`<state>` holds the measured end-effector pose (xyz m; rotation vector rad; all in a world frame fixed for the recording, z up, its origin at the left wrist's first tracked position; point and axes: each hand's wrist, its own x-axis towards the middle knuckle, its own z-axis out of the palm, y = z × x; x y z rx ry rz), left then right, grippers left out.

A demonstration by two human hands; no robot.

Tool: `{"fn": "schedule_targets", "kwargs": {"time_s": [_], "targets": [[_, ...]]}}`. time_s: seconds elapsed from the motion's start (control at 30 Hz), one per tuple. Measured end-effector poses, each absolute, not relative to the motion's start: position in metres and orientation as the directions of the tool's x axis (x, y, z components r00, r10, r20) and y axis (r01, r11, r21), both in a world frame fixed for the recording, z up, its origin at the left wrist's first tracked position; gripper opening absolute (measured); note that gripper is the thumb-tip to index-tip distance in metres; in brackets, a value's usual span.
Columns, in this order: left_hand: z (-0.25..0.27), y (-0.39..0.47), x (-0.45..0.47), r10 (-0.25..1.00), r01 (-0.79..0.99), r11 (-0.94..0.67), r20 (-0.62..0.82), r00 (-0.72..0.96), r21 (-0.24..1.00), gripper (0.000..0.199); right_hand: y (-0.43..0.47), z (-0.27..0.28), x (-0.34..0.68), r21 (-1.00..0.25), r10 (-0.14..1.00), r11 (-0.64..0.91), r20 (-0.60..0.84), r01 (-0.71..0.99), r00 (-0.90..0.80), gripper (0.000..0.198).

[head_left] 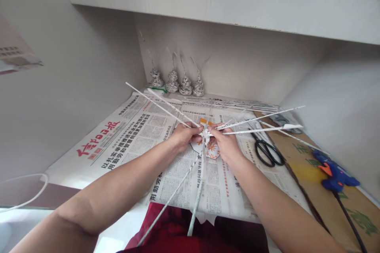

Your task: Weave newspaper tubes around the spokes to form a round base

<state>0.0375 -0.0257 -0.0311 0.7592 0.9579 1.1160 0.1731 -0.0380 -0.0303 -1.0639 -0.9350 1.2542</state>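
Note:
Several thin rolled newspaper sticks [252, 131] cross at a small knot between my hands and spread outward like spokes. My left hand [184, 136] pinches them on the left side of the crossing. On the right side my right hand [225, 138] grips the crossing, fingers closed. Two sticks reach up and left, others stretch right, and two hang down toward my lap. Beneath the knot lies a small white piece with orange markings [212, 149], partly covered by my hands. What exactly each fingertip presses is hidden.
Newspaper sheets [130, 138] cover the table. Several woven paper gourds [186, 85] stand at the back, beside loose paper sticks [231, 104]. On the right are black-handled scissors [268, 153] and a blue glue gun [335, 174] with a cord, on cardboard [299, 158]. A shelf edge [208, 17] overhangs.

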Motion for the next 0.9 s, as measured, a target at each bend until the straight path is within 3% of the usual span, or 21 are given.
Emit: {"fn": "schedule_targets", "kwargs": {"time_s": [0.27,0.47,0.7,0.9], "targets": [[-0.0308,-0.0251,0.0357,0.961,-0.380,0.269,-0.223,0.162,0.885,0.022,-0.0375,-0.0301,0.1757,-0.965,0.998,-0.001,-0.018,-0.262,0.062,0.029],[-0.0295,-0.0256,0.0376,0.957,-0.383,0.290,-0.257,0.138,0.877,0.012,-0.0351,-0.0352,0.1759,-0.970,0.997,0.010,-0.008,-0.243,0.073,0.027],[-0.0289,-0.0280,0.0393,0.967,-0.400,0.254,-0.226,0.115,0.881,0.019,-0.0356,-0.0360,0.1756,-0.966,0.999,0.033,0.023,-0.255,0.043,0.026],[-0.0304,-0.0250,0.0364,0.932,-0.457,0.351,-0.258,0.255,0.818,0.016,-0.0337,-0.0334,0.1773,-0.944,0.999,-0.040,-0.036,-0.328,-0.020,0.025]]}}
